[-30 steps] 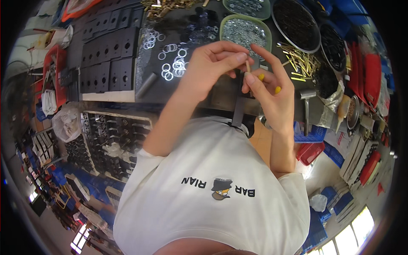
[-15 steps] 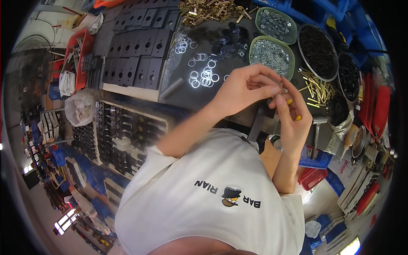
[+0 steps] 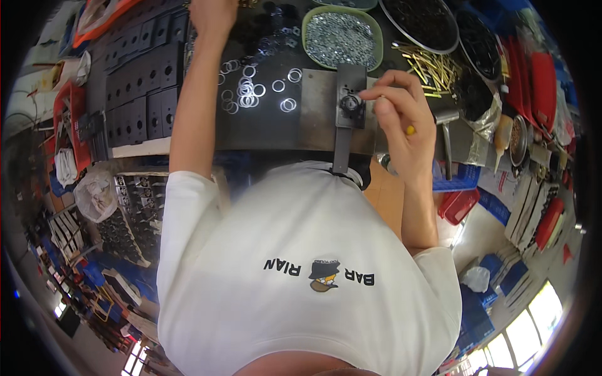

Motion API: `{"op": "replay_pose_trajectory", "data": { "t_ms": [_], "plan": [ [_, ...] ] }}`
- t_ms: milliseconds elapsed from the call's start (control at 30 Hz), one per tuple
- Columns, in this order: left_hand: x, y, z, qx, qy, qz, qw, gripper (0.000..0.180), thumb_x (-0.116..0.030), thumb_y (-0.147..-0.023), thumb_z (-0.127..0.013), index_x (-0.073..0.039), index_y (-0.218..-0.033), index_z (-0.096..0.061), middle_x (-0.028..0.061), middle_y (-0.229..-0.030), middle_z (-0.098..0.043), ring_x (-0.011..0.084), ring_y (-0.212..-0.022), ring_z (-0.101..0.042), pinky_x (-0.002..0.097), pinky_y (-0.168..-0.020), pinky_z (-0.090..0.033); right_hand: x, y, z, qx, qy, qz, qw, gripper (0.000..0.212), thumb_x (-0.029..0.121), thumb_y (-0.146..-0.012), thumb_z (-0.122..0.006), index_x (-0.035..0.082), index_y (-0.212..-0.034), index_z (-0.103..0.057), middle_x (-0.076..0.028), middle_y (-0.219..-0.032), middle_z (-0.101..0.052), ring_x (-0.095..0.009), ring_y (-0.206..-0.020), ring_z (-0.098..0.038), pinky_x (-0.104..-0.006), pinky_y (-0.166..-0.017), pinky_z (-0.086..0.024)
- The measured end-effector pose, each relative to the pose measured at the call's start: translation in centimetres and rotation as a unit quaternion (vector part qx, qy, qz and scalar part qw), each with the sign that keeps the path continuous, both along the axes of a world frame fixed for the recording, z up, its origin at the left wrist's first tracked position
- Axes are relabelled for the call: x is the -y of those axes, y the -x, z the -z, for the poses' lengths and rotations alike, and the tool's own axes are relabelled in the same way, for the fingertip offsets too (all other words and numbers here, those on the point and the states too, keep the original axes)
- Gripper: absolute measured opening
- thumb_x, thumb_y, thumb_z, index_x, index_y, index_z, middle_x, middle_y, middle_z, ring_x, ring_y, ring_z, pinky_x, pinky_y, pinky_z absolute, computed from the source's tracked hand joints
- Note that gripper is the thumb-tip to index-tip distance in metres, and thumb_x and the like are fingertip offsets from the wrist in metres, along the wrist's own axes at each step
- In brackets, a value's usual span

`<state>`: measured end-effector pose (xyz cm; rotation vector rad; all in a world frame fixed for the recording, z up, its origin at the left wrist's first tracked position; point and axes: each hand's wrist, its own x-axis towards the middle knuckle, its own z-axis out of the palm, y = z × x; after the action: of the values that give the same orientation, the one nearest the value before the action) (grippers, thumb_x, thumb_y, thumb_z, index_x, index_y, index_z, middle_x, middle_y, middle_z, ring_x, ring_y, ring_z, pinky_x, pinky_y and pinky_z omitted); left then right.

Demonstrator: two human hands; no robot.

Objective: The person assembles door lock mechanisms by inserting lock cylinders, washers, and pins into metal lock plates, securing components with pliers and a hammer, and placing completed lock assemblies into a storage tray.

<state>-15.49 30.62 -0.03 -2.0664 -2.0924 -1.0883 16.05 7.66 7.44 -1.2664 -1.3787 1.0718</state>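
I have the dark table (image 3: 263,133) before me, a grey steel slab (image 3: 318,113) along its near edge. My left hand (image 3: 214,9) extends towards the far side, fingers cut off; their state I cannot tell. My right hand (image 3: 404,119) curls, thumb and forefinger close together; any pinched part is unclear. Beside it, the black faceplate (image 3: 351,80) lies on the slab. I judge this as assembly at its round fitting (image 3: 349,103); the next move calls for careful alignment there. A small yellow piece (image 3: 411,130) shows against the curled fingers.
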Motion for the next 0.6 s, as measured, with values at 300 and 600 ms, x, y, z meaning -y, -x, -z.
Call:
{"op": "replay_pose_trajectory", "data": {
  "t_ms": [300, 600],
  "plan": [
    [7.8, -3.2, -3.7, 0.459, 0.027, 0.115, 0.880, 0.013, -0.002, -0.107, -0.065, 0.001, -0.114, -0.075, 0.0236, -0.107, -0.075, 0.0375, -0.093, -0.078, 0.0313, -0.071, -0.060, -0.7, -0.6, 3.4, 0.091, -0.053, -0.023, 0.994, 0.009, 0.003, -0.102, -0.073, -0.001, -0.109, -0.076, -0.010, -0.096, -0.074, -0.015, -0.079, -0.069, -0.0289, -0.071, -0.054],
    [20.4, -8.3, -4.6, 0.610, 0.201, 0.188, 0.743, 0.028, -0.002, -0.103, -0.072, 0.006, -0.129, -0.071, 0.0235, -0.122, -0.075, 0.0311, -0.107, -0.079, 0.0349, -0.094, -0.065, -1.6, -1.0, 2.4, 0.211, -0.115, -0.078, 0.968, 0.014, 0.003, -0.095, -0.080, 0.001, -0.108, -0.075, -0.010, -0.095, -0.072, -0.027, -0.075, -0.069, -0.0346, -0.066, -0.055]
  ]
}}
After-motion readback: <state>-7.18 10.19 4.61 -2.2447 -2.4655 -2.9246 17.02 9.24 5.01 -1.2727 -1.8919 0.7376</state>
